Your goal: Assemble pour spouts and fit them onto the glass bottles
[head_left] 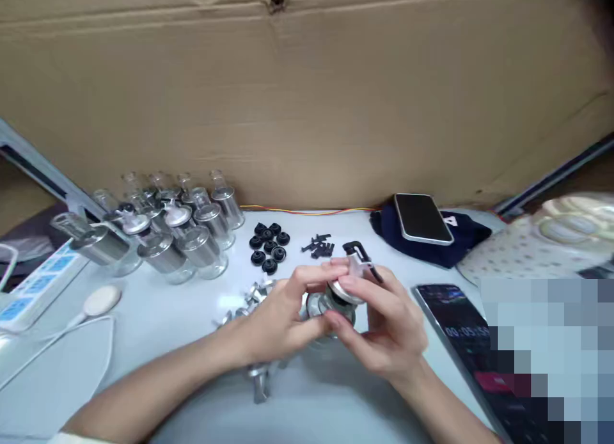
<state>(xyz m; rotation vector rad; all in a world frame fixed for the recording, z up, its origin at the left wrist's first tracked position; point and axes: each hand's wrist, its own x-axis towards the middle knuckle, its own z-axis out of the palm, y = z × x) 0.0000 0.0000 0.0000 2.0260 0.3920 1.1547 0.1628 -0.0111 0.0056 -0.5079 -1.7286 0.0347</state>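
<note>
Near the middle of the table, both hands are closed around a clear glass bottle [348, 317]. A silver metal cap [344, 295] with a black lever piece [354, 246] sits at its top. My left hand [283, 319] grips the bottle from the left. With thumb and fingers, my right hand [391, 325] holds the cap and neck from the right. Fingers hide much of the bottle, so I cannot tell how firmly the cap is seated. Under my left hand and forearm lie several shiny metal parts [259, 381], partly covered.
Several glass bottles with metal bands [207, 223] stand back left. Black round caps [269, 245] and small black pieces [319, 247] lie mid-table. A power strip [41, 284] and white cable disc [102, 301] are left. Right are a phone [425, 218] on a dark cap [465, 229] and a timer phone [460, 341].
</note>
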